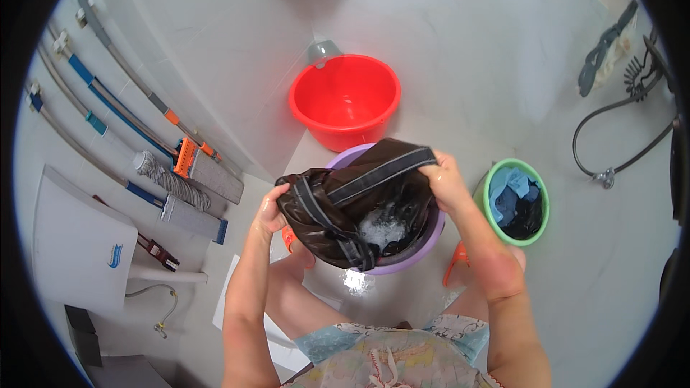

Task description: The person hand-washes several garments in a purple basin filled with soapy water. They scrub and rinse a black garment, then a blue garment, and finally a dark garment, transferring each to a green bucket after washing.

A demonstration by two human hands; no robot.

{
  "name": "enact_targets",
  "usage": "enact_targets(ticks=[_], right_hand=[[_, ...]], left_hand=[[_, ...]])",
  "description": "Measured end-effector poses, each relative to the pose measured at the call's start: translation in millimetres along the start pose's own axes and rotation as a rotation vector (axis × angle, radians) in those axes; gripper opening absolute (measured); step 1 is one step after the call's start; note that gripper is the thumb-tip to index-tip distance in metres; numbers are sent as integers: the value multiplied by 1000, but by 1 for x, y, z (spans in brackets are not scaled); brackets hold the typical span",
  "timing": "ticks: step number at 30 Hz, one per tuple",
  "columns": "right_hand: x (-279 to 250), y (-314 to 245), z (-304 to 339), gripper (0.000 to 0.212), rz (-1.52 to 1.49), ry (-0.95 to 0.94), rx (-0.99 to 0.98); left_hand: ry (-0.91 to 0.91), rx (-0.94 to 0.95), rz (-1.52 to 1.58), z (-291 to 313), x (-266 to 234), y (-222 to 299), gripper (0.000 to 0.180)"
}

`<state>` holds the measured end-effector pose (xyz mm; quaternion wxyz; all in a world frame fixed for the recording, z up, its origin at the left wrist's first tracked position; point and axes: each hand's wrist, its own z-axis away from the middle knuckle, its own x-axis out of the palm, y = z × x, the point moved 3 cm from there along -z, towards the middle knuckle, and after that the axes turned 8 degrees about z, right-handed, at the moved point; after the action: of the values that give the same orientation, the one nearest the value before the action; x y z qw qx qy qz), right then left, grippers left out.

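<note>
A wet, dark brown cloth piece (316, 226) with stitched black bands, perhaps a bag or a garment, is stretched between my hands. My left hand (270, 210) grips its left edge. On the upper right, my right hand (445, 181) is closed around the end of a band. Beneath the cloth stands a purple basin (430, 243), mostly covered by it. Foamy water (383, 230) shows in the opening between the folds. Whether part of the cloth is still under water, I cannot tell.
A red basin (345, 126) stands beyond the purple one, a grey scoop (325, 50) behind it. To the right is a green bucket (543, 219) holding blue and black cloths. Several mops (194, 172) hang along the left wall. A shower hose (583, 129) hangs at right.
</note>
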<state>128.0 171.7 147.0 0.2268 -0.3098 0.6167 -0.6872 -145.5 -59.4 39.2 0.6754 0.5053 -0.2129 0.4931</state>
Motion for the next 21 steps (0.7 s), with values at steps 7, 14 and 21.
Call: enact_targets(ticks=[7, 14, 21], right_hand=[[-2, -87, -2, 17, -103, 64, -241], [-48, 21, -11, 35, 1119, 129, -78], [-21, 183, -11, 86, 1812, -518, 183]], left_hand=[[394, -10, -563, 21, -46, 5, 34], [193, 837, -1478, -2, 23, -57, 102], [272, -224, -2062, -88, 41, -174, 130]])
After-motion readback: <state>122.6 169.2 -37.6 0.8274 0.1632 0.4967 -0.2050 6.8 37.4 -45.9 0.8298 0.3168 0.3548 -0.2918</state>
